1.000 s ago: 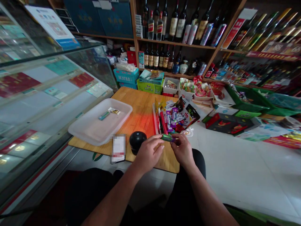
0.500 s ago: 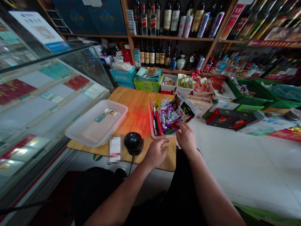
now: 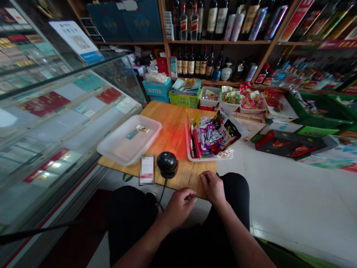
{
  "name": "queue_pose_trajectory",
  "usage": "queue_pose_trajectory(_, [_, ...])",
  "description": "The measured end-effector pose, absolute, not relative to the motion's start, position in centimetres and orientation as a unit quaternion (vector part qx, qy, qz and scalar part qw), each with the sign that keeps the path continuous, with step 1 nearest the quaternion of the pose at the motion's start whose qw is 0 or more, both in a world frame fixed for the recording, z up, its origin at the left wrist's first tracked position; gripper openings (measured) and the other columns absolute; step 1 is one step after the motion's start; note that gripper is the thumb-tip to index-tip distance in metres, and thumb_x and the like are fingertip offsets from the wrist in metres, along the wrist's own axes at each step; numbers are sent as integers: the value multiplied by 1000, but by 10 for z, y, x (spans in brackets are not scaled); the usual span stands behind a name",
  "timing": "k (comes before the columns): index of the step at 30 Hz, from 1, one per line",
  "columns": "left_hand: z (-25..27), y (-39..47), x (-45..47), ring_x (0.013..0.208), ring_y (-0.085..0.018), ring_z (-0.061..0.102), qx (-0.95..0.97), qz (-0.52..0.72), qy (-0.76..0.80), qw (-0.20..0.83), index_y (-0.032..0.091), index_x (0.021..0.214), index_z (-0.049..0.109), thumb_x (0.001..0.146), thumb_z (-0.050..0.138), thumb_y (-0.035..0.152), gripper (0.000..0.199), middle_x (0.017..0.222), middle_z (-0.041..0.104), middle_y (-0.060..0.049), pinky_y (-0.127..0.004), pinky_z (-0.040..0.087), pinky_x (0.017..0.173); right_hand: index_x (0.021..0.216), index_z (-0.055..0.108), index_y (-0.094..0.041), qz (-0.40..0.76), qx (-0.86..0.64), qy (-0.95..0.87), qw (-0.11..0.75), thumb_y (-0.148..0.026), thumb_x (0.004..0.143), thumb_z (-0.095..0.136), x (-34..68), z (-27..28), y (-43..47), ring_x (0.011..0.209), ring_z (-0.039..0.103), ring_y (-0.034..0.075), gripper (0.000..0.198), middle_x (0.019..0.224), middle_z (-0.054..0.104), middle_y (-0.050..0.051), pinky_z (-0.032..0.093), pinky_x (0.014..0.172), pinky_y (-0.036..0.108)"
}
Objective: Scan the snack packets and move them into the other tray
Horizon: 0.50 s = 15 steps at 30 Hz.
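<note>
My left hand (image 3: pixel 181 204) hovers in front of the wooden table's near edge, loosely curled, with a gap between thumb and fingers and nothing visible in it. At the table's near right corner is my right hand (image 3: pixel 213 186), its fingers bent inward; whatever they may hold is hidden. Beyond it stands a pink-and-white basket (image 3: pixel 186 139) heaped with packaged snacks, among them purple packets (image 3: pixel 206 136) and a red stick-shaped pack (image 3: pixel 196 143). A black scanner (image 3: pixel 166 162) with a cable sits left of the hands. Farther left, a white tray (image 3: pixel 117 150) contains a small teal packet (image 3: pixel 132 134) and a small card-like packet (image 3: pixel 142 128).
The wooden table (image 3: pixel 167 115) adjoins a glass display counter (image 3: pixel 92 111) at left. A blurred-out white card or phone (image 3: pixel 146 169) lies at its front edge. Snack bins (image 3: pixel 209 96) line the back, below shelves of bottles (image 3: pixel 191 63). White floor (image 3: pixel 279 186) extends at right.
Both hands have drawn back toward my body, the right one leaving the snack basket. The view has shifted, so the scene sits farther right.
</note>
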<state>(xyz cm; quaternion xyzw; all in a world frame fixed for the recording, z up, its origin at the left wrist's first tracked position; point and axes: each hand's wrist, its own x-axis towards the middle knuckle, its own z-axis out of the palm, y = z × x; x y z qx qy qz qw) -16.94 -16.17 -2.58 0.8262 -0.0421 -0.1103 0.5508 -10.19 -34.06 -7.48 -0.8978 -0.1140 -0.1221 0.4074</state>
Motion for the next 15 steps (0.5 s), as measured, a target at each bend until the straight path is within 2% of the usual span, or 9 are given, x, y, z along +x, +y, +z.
queue_pose_trajectory(3, [-43,-156,-200,94,-20,69,829,-147,-11,540,21,99,74,87,59,23,20,99,76,-5,-31,53,86,80,60,-23,-81,-929,-126,340,-33,99,50,-127,-103,-327,69,63,19,24,75,66,3,42,64,29])
queue_pose_trajectory(7, [-61,-149,-235,93,-20,69,831,-171,11,530,21,96,74,86,58,23,19,99,76,-4,-32,52,85,78,61,-22,-125,-953,-157,229,-28,96,52,-146,-122,-315,74,62,22,20,76,65,6,38,66,30])
queue_pose_trajectory(15, [-61,-141,-276,93,-20,69,841,-157,21,518,20,97,75,83,60,18,20,99,76,-4,-31,51,87,82,63,-21,-173,-955,-161,177,-31,98,51,-151,-134,-314,75,61,21,22,77,64,6,37,70,31])
